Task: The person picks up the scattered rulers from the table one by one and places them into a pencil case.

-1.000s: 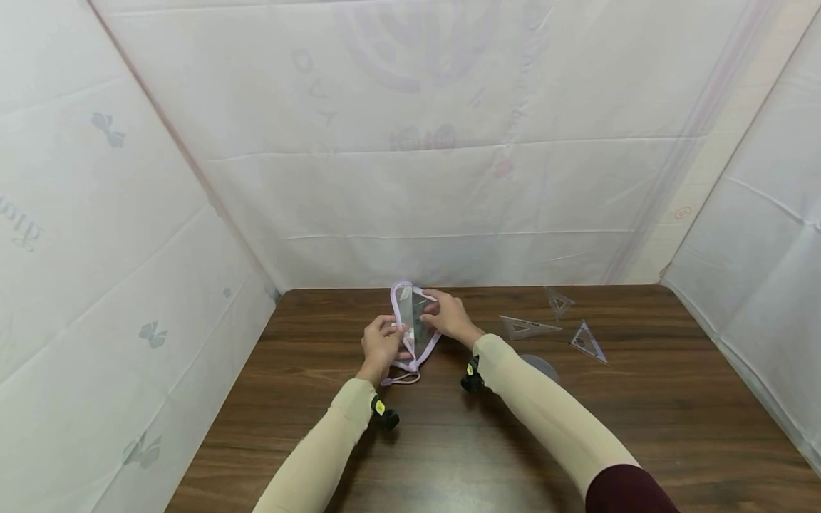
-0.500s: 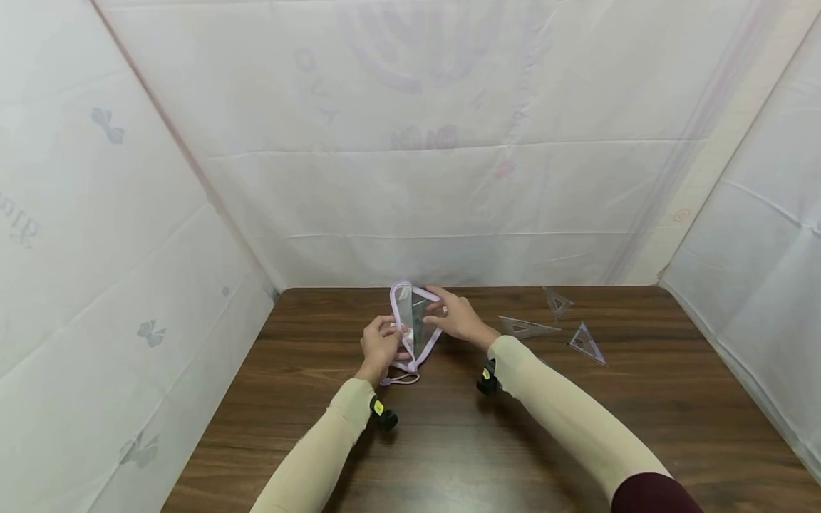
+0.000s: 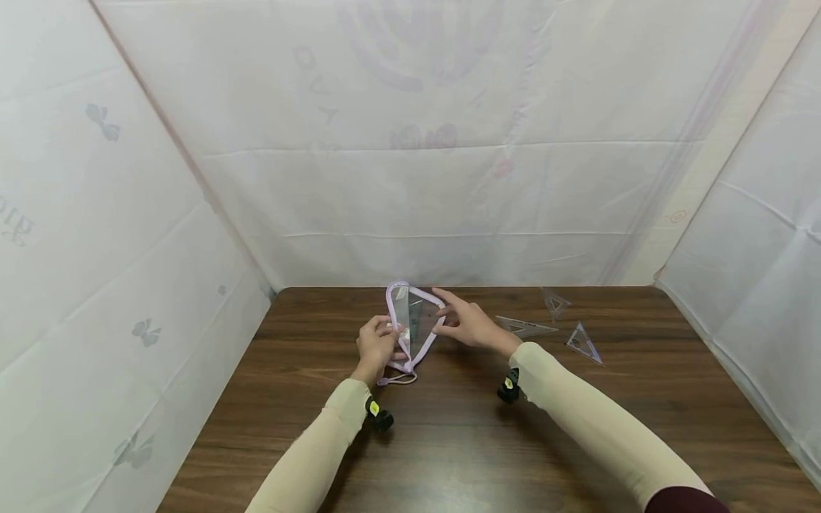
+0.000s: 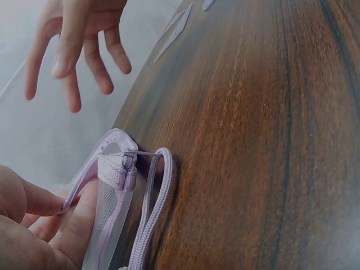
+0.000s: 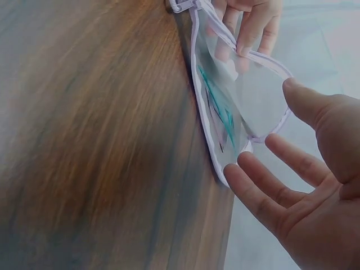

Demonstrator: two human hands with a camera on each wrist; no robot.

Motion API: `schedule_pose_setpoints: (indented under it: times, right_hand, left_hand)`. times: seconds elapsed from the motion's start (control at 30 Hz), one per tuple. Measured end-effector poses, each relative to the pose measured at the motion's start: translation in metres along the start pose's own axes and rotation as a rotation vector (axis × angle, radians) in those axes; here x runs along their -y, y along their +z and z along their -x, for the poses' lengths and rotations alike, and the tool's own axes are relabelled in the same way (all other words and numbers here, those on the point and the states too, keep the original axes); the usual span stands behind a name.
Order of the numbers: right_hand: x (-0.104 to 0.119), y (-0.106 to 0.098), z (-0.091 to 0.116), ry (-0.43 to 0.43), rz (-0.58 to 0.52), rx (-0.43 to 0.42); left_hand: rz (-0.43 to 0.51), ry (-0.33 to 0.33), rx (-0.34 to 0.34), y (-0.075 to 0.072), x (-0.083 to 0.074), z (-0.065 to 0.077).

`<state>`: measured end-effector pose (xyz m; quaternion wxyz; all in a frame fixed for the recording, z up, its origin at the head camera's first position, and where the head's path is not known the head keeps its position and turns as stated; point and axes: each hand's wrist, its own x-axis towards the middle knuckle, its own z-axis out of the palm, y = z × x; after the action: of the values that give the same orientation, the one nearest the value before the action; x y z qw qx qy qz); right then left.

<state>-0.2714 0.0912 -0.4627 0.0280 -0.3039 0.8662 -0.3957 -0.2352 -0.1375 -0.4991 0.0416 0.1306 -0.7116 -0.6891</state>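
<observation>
Head view: our left hand (image 3: 376,343) pinches the lilac-edged, round-cornered clear plastic pouch (image 3: 420,320), probably so it gapes; our right hand (image 3: 473,325), empty and loosely spread, hovers beside it

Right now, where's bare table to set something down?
Free: the table between both sleeves, and left of the left hand. Crowded: around the pouch, and right of the right hand, where three clear triangles lie.

The pouch (image 3: 426,320) is clear with lilac edging (image 3: 390,306), its cord (image 4: 160,202) lilac; a piece (image 5: 227,118) inside is teal. The worktop (image 3: 442,456) is brown with darker streaks. Sleeves (image 3: 314,449) are cream, the sheeting (image 3: 449,192) white with faint grey bows (image 3: 147,332).
</observation>
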Motion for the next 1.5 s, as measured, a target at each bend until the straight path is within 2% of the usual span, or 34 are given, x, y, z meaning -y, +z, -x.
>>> schedule_pose_setpoints:
  times: [0.33,0.97,1.23,1.5]
  right_hand:
    - [-0.007,-0.01,0.026,0.02,0.032,0.0]
    - [-0.031,-0.048,0.085,0.045,0.053,-0.065]
    - [-0.046,-0.062,0.116,0.081,0.076,-0.1]
    - [-0.06,-0.074,0.148,0.122,0.124,-0.141]
  left_hand:
    - [0.005,0.012,0.013,-0.002,0.0,0.001]
    - [0.013,-0.004,0.014,-0.007,0.001,0.003]
    - [0.02,-0.004,0.008,-0.012,0.006,0.004]
    - [0.023,-0.002,0.006,-0.016,0.003,0.006]
